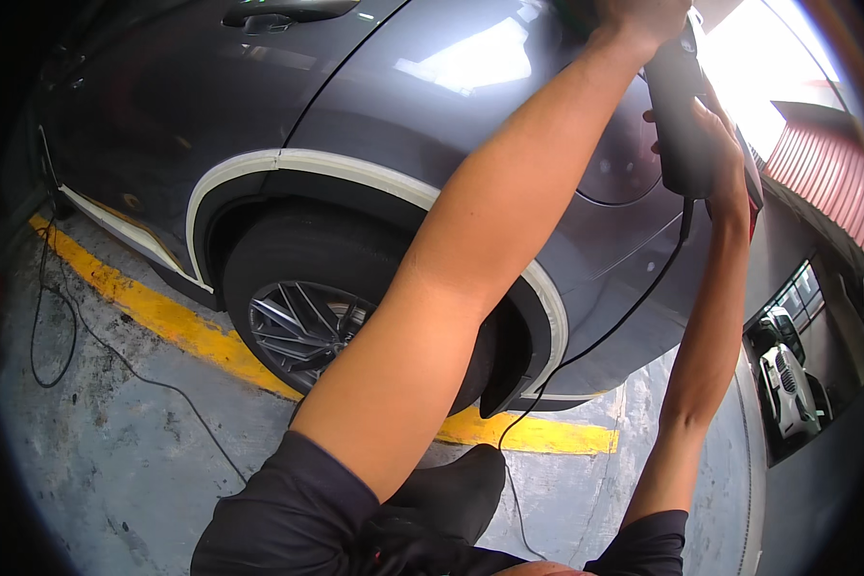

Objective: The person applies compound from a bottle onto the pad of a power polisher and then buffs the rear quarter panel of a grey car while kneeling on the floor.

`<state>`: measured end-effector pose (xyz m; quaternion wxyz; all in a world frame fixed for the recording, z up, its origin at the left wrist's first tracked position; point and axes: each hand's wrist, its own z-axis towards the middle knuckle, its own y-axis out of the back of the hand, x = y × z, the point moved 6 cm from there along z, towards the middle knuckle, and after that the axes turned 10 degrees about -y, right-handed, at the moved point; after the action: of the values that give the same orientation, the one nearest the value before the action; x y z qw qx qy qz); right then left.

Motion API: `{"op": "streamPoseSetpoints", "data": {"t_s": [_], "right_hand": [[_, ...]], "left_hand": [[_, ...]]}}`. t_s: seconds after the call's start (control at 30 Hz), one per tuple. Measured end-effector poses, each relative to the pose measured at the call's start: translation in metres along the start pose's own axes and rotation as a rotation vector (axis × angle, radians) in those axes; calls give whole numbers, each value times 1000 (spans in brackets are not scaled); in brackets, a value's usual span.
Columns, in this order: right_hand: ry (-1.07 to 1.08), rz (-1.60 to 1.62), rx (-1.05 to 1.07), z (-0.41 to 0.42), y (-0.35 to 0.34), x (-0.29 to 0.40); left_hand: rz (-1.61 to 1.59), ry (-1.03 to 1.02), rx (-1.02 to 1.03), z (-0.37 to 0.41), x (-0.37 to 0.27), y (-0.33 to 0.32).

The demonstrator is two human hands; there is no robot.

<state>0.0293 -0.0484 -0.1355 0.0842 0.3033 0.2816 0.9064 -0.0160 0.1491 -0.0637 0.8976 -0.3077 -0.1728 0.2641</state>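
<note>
Both my arms reach up to a black corded power tool (680, 119) held at the upper right, by the rear side of a dark grey car (374, 101). My right hand (723, 144) wraps around the tool's body near its cord end. At the tool's upper end is my left hand (637, 21), cut by the picture's top edge; its fingers and the tool's working end are hidden. Pale masking tape (353, 169) lines the wheel arch above the black tyre and alloy wheel (306, 324), which my left arm partly covers.
A black power cord (612, 309) hangs from the tool to the floor. Another cable (144, 376) lies looped on the grey floor at left, across a yellow painted line (151, 309). A white car (788, 389) stands beyond an opening in the wall at right.
</note>
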Motion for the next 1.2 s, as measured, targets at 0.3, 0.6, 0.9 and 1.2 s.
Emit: {"op": "streamPoseSetpoints", "data": {"t_s": [0.3,0.6,0.9,1.2], "right_hand": [[134,-281,42,43,-48,29],[-46,83,22,19,-21,8],[-22,156,0,-29,44,-34],[-62,360,-58,-73,97,-87]], "left_hand": [[82,-77,-129,36,29,57],[75,-21,-63,7,6,34],[28,3,10,-46,-28,-44],[0,-55,-122,-110,-58,-135]]}}
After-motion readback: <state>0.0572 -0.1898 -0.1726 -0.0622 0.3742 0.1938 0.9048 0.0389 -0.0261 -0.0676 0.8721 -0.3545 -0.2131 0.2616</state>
